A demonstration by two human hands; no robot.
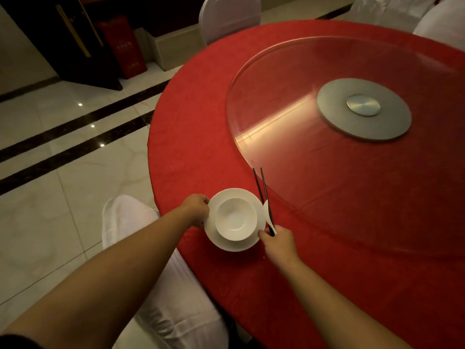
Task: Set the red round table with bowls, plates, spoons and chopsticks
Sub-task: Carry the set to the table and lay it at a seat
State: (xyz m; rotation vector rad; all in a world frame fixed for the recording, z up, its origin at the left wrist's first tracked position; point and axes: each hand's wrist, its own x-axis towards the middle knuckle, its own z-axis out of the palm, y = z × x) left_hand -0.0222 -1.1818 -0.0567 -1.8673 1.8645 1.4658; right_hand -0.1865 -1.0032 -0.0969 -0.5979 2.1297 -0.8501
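A white plate (221, 241) lies near the left edge of the red round table (201, 122), and a white bowl (236, 217) stands on it. My left hand (197, 209) grips the plate's left rim. To the plate's right, my right hand (278, 241) pinches the near ends of two dark chopsticks (261, 190) together with the handle of a white spoon (267, 212). The chopsticks point away from me toward the glass turntable.
A round glass turntable (289, 137) on a grey metal hub (363, 108) covers the table's middle. A white-covered chair (161, 285) stands below my arms at the table's edge. More covered chairs (229, 16) stand at the far side. Tiled floor lies to the left.
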